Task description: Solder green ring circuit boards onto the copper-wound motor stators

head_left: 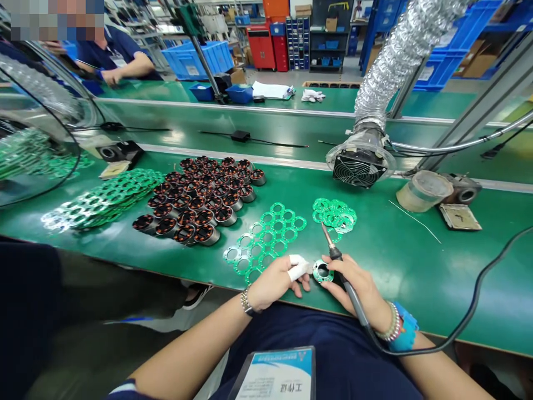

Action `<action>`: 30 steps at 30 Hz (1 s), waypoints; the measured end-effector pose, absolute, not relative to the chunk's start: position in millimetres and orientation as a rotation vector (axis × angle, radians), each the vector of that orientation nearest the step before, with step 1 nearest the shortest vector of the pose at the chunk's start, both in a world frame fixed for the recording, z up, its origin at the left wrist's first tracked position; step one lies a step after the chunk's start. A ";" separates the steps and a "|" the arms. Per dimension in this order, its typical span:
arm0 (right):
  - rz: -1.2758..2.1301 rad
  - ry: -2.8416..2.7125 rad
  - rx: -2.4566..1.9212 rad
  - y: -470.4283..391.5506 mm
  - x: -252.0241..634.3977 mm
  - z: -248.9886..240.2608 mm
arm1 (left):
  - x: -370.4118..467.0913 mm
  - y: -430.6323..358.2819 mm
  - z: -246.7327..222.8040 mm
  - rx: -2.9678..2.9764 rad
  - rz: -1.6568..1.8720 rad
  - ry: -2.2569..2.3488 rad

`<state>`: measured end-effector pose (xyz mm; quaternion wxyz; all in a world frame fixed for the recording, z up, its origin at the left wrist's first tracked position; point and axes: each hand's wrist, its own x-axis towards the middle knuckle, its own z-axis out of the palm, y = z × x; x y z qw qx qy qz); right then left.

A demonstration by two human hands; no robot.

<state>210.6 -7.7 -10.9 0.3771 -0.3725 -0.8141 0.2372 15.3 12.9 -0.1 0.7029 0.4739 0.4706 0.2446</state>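
Near the table's front edge, my left hand [277,283], with white tape on its thumb and a finger, is closed at the left side of a small motor stator [318,279] topped by a green ring circuit board. The fingertips of my right hand [360,283] touch that part from the right. A soldering iron [350,291] also lies in my right hand, its tip pointing up and away from me. Beyond the hands is a pile of loose green ring boards [333,214]. A panel of joined ring boards [266,236] lies to the left.
Several copper-wound stators [204,200] stand in rows at left, beside stacked green board panels [104,200]. A fan with a foil duct [360,169] sits at the back. A soldering iron stand [462,191] and round tub [425,191] are right. A co-worker [120,58] sits opposite.
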 end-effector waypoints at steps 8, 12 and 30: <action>0.631 -2.065 -0.950 -8.1 210.7 -13.1 | 11.8 18.8 -3.5 1.076 0.531 1.053; 0.620 -2.065 -0.944 -7.9 211.1 -13.0 | 15.9 24.6 -1.1 1.003 0.490 1.044; 0.599 -1.727 -1.220 -6.7 241.2 -7.8 | 14.3 23.0 9.7 1.783 0.464 1.067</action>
